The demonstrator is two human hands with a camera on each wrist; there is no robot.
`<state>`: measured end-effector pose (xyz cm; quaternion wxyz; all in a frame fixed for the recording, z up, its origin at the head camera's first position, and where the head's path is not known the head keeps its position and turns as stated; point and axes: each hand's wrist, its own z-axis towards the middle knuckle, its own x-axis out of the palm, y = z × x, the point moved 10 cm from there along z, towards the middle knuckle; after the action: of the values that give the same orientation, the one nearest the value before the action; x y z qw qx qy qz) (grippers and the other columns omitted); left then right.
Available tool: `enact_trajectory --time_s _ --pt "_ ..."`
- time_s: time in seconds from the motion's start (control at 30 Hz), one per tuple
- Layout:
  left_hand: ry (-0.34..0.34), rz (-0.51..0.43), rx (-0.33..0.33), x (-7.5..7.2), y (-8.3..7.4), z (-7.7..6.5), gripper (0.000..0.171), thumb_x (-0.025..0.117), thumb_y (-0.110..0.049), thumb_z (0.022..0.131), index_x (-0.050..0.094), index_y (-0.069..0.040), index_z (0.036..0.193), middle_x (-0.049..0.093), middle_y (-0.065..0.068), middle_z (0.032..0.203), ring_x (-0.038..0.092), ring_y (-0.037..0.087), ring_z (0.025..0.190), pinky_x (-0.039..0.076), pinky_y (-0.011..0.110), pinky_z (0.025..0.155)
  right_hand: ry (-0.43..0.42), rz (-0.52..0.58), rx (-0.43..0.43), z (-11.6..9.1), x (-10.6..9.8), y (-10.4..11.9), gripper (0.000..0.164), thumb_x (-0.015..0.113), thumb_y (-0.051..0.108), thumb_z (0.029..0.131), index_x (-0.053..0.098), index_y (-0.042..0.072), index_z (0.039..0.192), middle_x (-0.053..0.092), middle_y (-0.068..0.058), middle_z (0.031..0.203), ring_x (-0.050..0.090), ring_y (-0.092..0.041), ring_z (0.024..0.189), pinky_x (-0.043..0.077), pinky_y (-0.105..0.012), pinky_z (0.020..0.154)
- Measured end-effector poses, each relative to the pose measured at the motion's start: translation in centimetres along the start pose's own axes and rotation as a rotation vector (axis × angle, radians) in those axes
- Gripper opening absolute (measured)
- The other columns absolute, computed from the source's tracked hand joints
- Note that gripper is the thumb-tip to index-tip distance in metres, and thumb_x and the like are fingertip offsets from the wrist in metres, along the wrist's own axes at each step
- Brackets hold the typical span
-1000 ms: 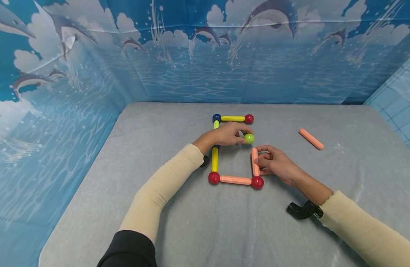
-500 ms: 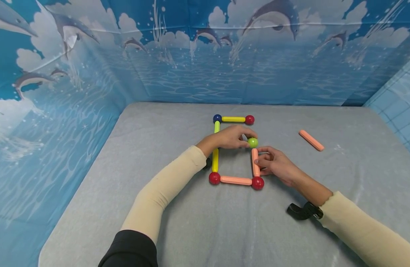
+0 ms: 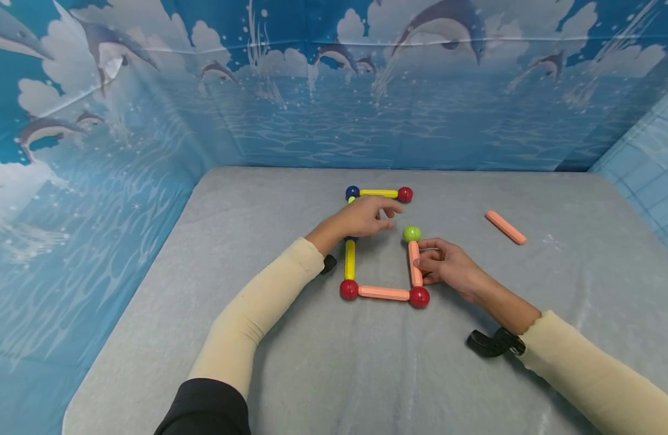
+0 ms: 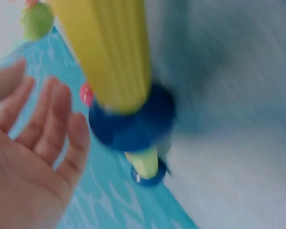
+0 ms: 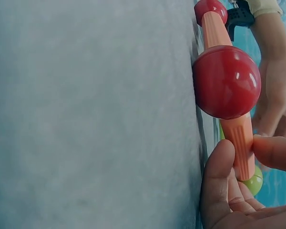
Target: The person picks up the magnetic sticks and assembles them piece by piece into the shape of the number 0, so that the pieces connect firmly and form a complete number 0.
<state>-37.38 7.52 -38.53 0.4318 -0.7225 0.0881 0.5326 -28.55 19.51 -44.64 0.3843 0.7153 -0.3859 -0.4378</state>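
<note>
My right hand [image 3: 450, 266] pinches an orange ridged rod [image 5: 239, 148] between thumb and finger. That rod runs from a red ball [image 3: 419, 297] at the near end to a light green ball [image 3: 412, 234] at the far end. Left of the green ball hangs my left hand [image 3: 366, 216], fingers loosely spread and holding nothing. It passes over the left side of the figure, hiding part of a light green rod and a blue ball [image 4: 133, 119]. A yellow rod [image 3: 350, 261] leads from there to another red ball [image 3: 349, 289], joined by a second orange rod [image 3: 384, 293] to the near right red ball.
At the figure's far end a dark blue ball [image 3: 352, 193], a yellow rod [image 3: 379, 193] and a red ball [image 3: 405, 194] stand in line. A loose orange rod [image 3: 505, 227] lies on the grey cloth table [image 3: 290, 374] to the right. A dolphin-print curtain [image 3: 312, 121] borders the back.
My left hand brought the light green ball to the far end of the orange rod, let go and drew back leftward. My right hand has kept its hold on the rod.
</note>
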Motion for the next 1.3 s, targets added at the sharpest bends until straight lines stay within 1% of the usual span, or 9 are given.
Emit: enact_trajectory --time_s 0.1,0.17,0.3,0.43,0.67,0.9,1.0,1.17,1.3 --pt "-0.069 0.107 -0.069 -1.6 1.4 -1.3 0.031 0.057 -0.017 0.1 0.064 -0.013 0.131 0.067 0.005 0.125 0.063 0.02 0.11 0.052 0.034 0.095 -0.004 -0.006 0.011 0.0 0.0 -0.1 0.057 0.057 0.019 0.101 0.031 0.0 0.148 0.061 -0.005 0.104 0.063 -0.011 0.078 0.058 -0.027 0.074" --pt "-0.077 0.159 -0.113 -2.1 2.3 -2.1 0.028 0.055 -0.017 0.101 0.066 -0.013 0.127 0.068 0.005 0.121 0.063 0.02 0.107 0.052 0.035 0.094 -0.01 -0.016 0.014 0.0 -0.1 -0.2 0.057 0.057 0.018 0.101 0.03 0.0 0.148 0.061 -0.005 0.103 0.062 -0.011 0.077 0.058 -0.026 0.074" --pt "-0.028 0.221 -0.187 -2.1 3.9 -3.7 0.028 0.056 -0.022 0.101 0.067 -0.014 0.126 0.068 0.005 0.116 0.06 0.019 0.098 0.052 0.033 0.087 -0.016 -0.043 0.015 0.1 -0.1 -0.1 0.058 0.057 0.017 0.1 0.03 0.0 0.148 0.062 -0.009 0.108 0.063 -0.01 0.079 0.058 -0.027 0.073" --pt "0.025 0.24 -0.227 -1.5 4.9 -4.7 0.032 0.058 -0.029 0.101 0.066 -0.016 0.129 0.066 0.004 0.109 0.056 0.018 0.092 0.048 0.031 0.079 -0.027 -0.065 0.026 0.1 -0.1 0.2 0.059 0.058 0.018 0.1 0.03 0.0 0.149 0.062 -0.016 0.118 0.064 -0.01 0.082 0.058 -0.028 0.073" --pt "-0.006 0.189 -0.242 -1.4 5.6 -5.2 0.03 0.058 -0.031 0.101 0.067 -0.018 0.126 0.068 0.001 0.102 0.057 0.016 0.089 0.047 0.03 0.077 -0.045 -0.094 0.043 0.1 -0.3 0.6 0.058 0.059 0.018 0.1 0.031 -0.001 0.147 0.063 -0.019 0.118 0.064 -0.011 0.081 0.059 -0.028 0.072" --pt "-0.029 0.146 -0.222 -1.4 5.8 -5.5 0.029 0.06 -0.03 0.1 0.068 -0.017 0.125 0.066 0.001 0.096 0.056 0.018 0.084 0.044 0.029 0.073 -0.064 -0.127 0.048 0.2 -0.4 0.8 0.055 0.06 0.017 0.099 0.034 -0.003 0.144 0.062 -0.02 0.116 0.066 -0.01 0.079 0.06 -0.029 0.073" --pt "-0.029 0.117 -0.22 -1.3 6.0 -5.7 0.031 0.06 -0.029 0.099 0.066 -0.017 0.127 0.067 0.003 0.101 0.057 0.018 0.087 0.046 0.03 0.076 -0.072 -0.145 0.056 0.3 -0.5 0.7 0.055 0.06 0.017 0.099 0.035 -0.003 0.143 0.062 -0.02 0.116 0.066 -0.01 0.078 0.06 -0.029 0.074" --pt "-0.017 0.037 -0.245 -1.0 6.5 -6.1 0.034 0.06 -0.026 0.1 0.062 -0.018 0.132 0.068 0.007 0.116 0.06 0.019 0.096 0.051 0.033 0.086 -0.085 -0.177 0.065 0.4 -0.5 0.6 0.054 0.061 0.018 0.098 0.037 -0.003 0.143 0.061 -0.02 0.115 0.067 -0.009 0.076 0.06 -0.029 0.074" --pt "-0.011 -0.002 -0.253 -0.8 6.8 -6.1 0.034 0.06 -0.025 0.1 0.061 -0.018 0.134 0.067 0.008 0.118 0.06 0.02 0.097 0.051 0.034 0.086 -0.094 -0.218 0.055 0.3 -0.5 0.8 0.054 0.061 0.017 0.098 0.039 -0.005 0.141 0.061 -0.02 0.112 0.067 -0.008 0.074 0.06 -0.028 0.072"
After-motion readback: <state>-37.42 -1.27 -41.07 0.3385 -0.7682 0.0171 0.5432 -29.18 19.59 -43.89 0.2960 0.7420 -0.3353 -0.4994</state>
